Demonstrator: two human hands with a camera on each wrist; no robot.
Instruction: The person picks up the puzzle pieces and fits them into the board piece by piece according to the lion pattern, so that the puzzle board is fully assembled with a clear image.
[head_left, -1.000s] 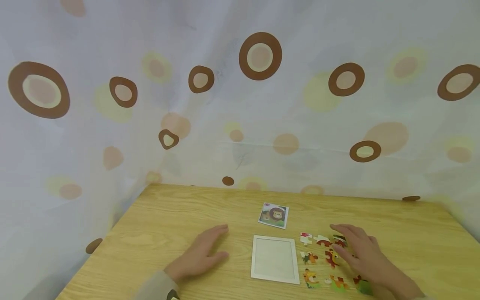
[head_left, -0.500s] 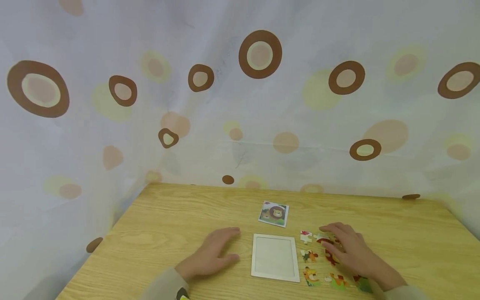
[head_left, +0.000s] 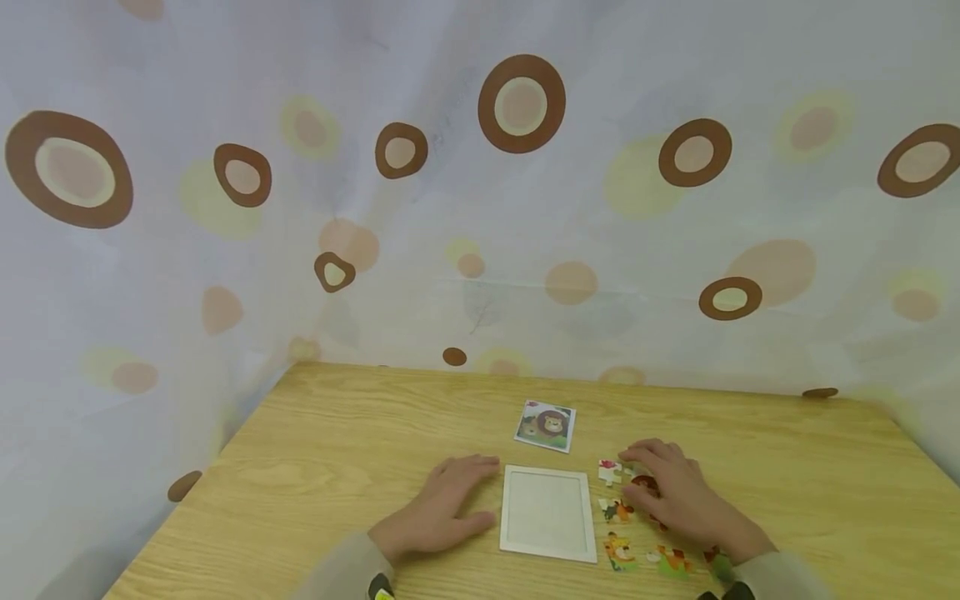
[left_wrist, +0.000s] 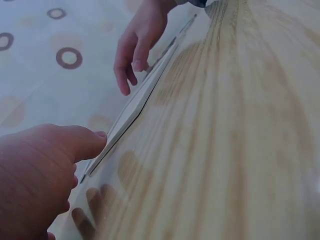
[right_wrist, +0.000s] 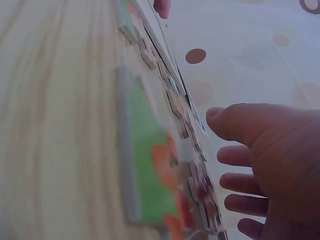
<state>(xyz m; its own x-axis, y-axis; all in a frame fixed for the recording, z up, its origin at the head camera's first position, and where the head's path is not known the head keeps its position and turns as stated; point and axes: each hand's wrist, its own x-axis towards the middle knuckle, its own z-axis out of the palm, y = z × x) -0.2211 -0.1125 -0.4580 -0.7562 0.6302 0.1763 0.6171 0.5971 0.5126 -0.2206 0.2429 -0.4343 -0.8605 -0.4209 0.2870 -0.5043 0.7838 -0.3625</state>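
Observation:
My left hand is by the left edge of a white puzzle tray, thumb and fingers apart, holding nothing. The tray's light inner panel holds no pieces. My right hand hovers over the jigsaw pieces to the tray's right, fingers loosely bent and thumb apart, hiding several of them. A white piece with a pink mark lies near its fingertips; an orange-and-yellow piece lies nearer the front. In the right wrist view a piece with a green corner is close to the camera, below the right hand.
A square picture card with a lion lies behind the tray. All of it rests on a wood-grain table. A white curtain with brown and yellow circles hangs around the table's back and left side.
The left hand has moved right, up to the tray. The right hand has moved left over the pieces, covering more of them. Tray, card and visible pieces stay in place.

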